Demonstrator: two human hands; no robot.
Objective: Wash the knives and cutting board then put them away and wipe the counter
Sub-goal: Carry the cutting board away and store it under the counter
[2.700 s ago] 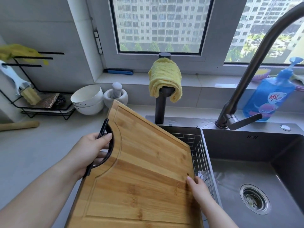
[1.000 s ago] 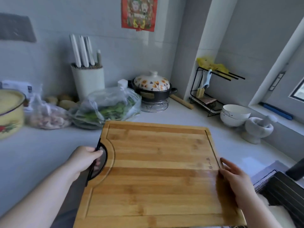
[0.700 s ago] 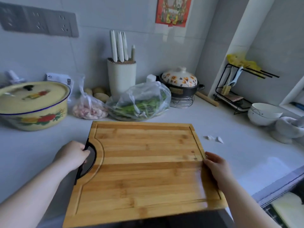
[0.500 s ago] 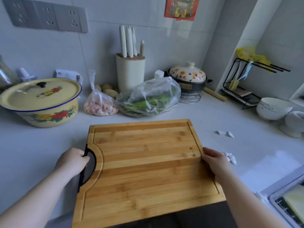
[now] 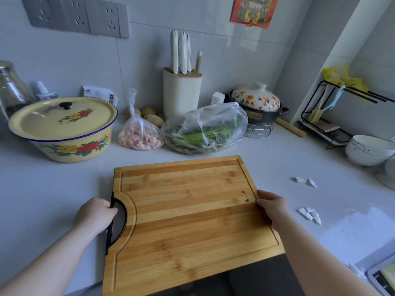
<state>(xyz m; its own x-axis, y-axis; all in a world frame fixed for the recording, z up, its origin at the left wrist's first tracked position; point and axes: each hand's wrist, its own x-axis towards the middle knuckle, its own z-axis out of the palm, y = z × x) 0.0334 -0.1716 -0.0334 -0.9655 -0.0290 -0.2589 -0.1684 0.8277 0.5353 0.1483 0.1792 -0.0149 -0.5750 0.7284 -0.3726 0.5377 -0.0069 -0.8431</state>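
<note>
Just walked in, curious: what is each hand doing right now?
Left hand: holding the black curved handle of the rectangular bamboo cutting board.
Right hand: gripping the same board's right edge.

Rectangular bamboo cutting board (image 5: 188, 221), earlier tilted over the steel sink, was carried left and brought level, low over the white counter (image 5: 47, 193).

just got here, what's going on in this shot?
A person holds the bamboo cutting board level: left hand grips its black handle, right hand the opposite edge. Its near end overhangs the counter front. Knives stand in the block by the wall; white scraps lie on the counter.
</note>
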